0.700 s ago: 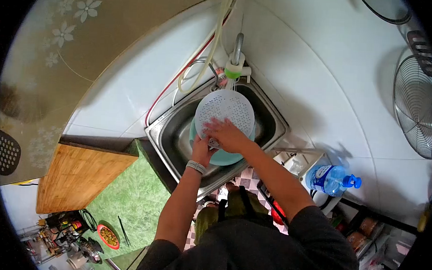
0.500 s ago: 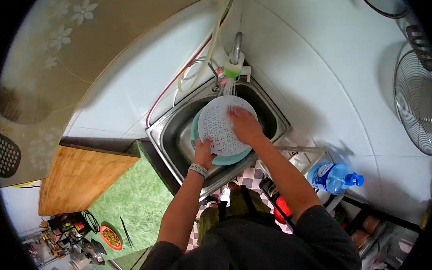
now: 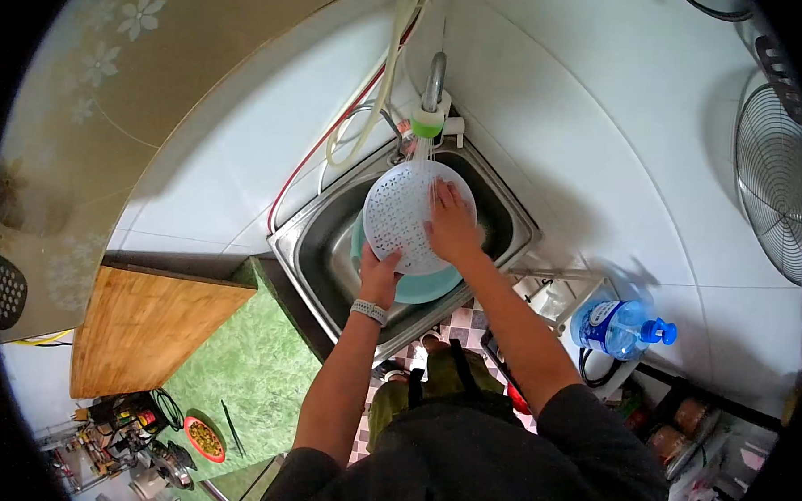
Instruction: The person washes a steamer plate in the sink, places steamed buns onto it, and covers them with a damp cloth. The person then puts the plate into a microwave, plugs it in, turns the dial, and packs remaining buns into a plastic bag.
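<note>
A white perforated colander (image 3: 398, 215) is tilted over a light green basin (image 3: 428, 289) in the metal corner sink (image 3: 328, 247). Its lower edge is gripped by my left hand (image 3: 379, 278), which has a pale band at the wrist. Against the right part of the colander's surface lies my right hand (image 3: 451, 224), fingers stretched out and somewhat apart. Water runs in thin streams from the faucet's green-rimmed head (image 3: 427, 124) onto the colander's top.
A blue-capped bottle (image 3: 617, 330) stands on the right by a rack. To the left are a wooden board (image 3: 151, 329), a green counter (image 3: 253, 369) and a red dish of food (image 3: 204, 439). A wire strainer (image 3: 773, 184) hangs on the right wall.
The colander has shifted slightly, up toward the faucet since the last frame. My right hand has moved over its surface, from the lower left to the right part.
</note>
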A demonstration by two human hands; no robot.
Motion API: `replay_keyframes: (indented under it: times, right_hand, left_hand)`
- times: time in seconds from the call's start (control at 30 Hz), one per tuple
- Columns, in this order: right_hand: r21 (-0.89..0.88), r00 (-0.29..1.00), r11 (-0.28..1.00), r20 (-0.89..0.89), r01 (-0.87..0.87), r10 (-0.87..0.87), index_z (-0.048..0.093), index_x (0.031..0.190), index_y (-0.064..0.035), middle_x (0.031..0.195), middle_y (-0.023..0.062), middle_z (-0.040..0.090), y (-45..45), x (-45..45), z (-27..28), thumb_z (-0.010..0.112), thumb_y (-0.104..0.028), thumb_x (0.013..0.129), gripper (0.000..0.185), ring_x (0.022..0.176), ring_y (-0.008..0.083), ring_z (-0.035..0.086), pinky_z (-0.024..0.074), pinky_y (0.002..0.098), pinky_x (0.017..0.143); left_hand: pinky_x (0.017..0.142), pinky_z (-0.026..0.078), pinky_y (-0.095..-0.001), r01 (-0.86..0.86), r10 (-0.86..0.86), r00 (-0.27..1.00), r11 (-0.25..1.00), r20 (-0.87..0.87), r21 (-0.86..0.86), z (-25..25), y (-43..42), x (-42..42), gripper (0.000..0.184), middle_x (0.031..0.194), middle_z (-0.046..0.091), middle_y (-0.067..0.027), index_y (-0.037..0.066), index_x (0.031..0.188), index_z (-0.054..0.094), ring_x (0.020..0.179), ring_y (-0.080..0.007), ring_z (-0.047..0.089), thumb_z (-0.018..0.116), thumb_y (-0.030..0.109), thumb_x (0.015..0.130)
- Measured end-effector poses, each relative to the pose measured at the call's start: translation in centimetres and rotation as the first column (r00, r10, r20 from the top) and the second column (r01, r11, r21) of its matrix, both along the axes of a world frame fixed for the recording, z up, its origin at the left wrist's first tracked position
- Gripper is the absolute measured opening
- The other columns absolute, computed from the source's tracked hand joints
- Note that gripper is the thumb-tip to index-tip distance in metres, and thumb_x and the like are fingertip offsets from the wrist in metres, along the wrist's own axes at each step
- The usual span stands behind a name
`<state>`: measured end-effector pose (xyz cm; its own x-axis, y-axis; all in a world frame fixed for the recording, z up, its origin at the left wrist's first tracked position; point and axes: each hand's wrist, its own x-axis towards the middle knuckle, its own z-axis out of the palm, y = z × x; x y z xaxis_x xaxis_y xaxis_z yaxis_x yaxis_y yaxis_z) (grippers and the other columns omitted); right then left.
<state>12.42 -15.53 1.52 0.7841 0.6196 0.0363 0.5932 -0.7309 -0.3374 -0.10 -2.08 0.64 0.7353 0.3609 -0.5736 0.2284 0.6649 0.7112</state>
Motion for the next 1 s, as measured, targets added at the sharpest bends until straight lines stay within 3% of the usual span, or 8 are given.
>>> replay_keyframes:
  times: [0.07,0.13,0.17,0.23,0.37,0.5,0.63,1.0]
  right_hand:
    - [0.217,0.970,0.971,-0.237,0.102,-0.049,0.036,0.151,0.0008,0.160,0.0259,0.025,2.2,-1.6,-0.2,0.063,-0.020,0.092,0.068,0.149,0.0410,0.024,0.0223,0.0445,0.122]
    - [0.331,0.919,0.942,-0.385,0.057,0.080,0.033,0.153,-0.0007,0.162,0.0208,0.025,2.7,-2.7,0.0,0.062,-0.023,0.096,0.067,0.149,0.0345,0.026,0.0260,0.0429,0.120]
    - [0.565,0.633,0.731,-0.737,0.383,0.238,0.032,0.154,-0.0029,0.160,0.0180,0.029,2.3,-3.5,0.2,0.060,-0.024,0.098,0.066,0.147,0.0305,0.030,0.0292,0.0419,0.118]
    - [0.424,0.147,0.368,-0.796,0.828,0.587,0.039,0.150,-0.0074,0.148,0.0098,0.045,1.5,-4.2,3.7,0.061,-0.021,0.099,0.058,0.134,0.0201,0.045,0.0408,0.0391,0.109]
    - [0.319,0.179,0.219,-0.854,0.922,0.489,0.054,0.132,-0.0071,0.125,0.0043,0.063,0.8,-4.1,5.2,0.068,-0.018,0.096,0.040,0.114,0.0198,0.060,0.0492,0.0382,0.097]
    - [0.341,0.258,0.065,-0.812,0.938,0.524,0.058,0.126,-0.0079,0.119,0.0057,0.066,-1.0,-3.4,3.7,0.071,-0.017,0.093,0.037,0.107,0.0199,0.064,0.0527,0.0371,0.088]
    - [0.235,0.183,0.001,-0.761,0.972,0.622,0.058,0.126,-0.0033,0.119,0.0098,0.067,-3.4,-3.6,2.8,0.065,-0.007,0.089,0.038,0.107,0.0241,0.066,0.0542,0.0406,0.092]
    - [0.269,0.173,0.034,-0.706,0.963,0.687,0.056,0.124,0.0008,0.116,0.0109,0.067,-5.3,-3.3,-0.3,0.055,-0.003,0.081,0.043,0.105,0.0260,0.067,0.0550,0.0416,0.095]
  left_hand:
    - [0.096,0.053,-0.0440,-0.008,0.007,0.999,1.000,0.049,0.025,0.0,0.1,0.2,0.058,0.136,0.056,-0.0103,0.014,0.143,0.039,0.121,-0.0265,0.058,0.057,-0.005,0.091]
    - [0.098,0.051,-0.0413,0.079,-0.122,0.990,0.885,0.066,0.459,-0.3,0.7,0.6,0.061,0.136,0.055,-0.0115,0.012,0.145,0.038,0.123,-0.0263,0.056,0.057,-0.006,0.090]
    - [0.098,0.051,-0.0413,0.075,-0.119,0.991,0.885,0.067,0.459,-0.4,0.7,0.5,0.061,0.136,0.055,-0.0115,0.012,0.145,0.038,0.123,-0.0263,0.056,0.057,-0.006,0.090]
    - [0.102,0.048,-0.0405,0.113,-0.233,0.972,0.589,0.034,0.800,0.8,0.6,0.3,0.063,0.139,0.055,-0.0120,0.010,0.144,0.042,0.126,-0.0305,0.055,0.059,-0.007,0.086]
    - [0.112,0.038,-0.0493,0.187,-0.489,0.868,0.157,-0.088,0.970,3.8,-0.2,1.1,0.069,0.147,0.050,-0.0133,0.016,0.145,0.047,0.133,-0.0397,0.049,0.067,0.002,0.081]
    - [0.117,0.019,-0.0638,0.294,-0.661,0.721,0.020,-0.209,0.956,6.5,0.3,1.3,0.064,0.158,0.039,-0.0084,0.019,0.154,0.039,0.146,-0.0356,0.034,0.059,0.034,0.095]
    - [0.118,0.017,-0.0601,0.375,-0.618,0.722,-0.028,-0.311,0.927,4.1,2.0,2.8,0.057,0.163,0.029,-0.0116,0.014,0.155,0.035,0.150,-0.0376,0.027,0.037,0.037,0.104]
    - [0.118,0.011,-0.0659,0.235,-0.562,0.658,-0.480,-0.501,0.845,5.6,-2.5,6.8,0.064,0.167,0.018,-0.0124,0.016,0.159,0.025,0.153,-0.0345,0.018,0.045,0.037,0.102]
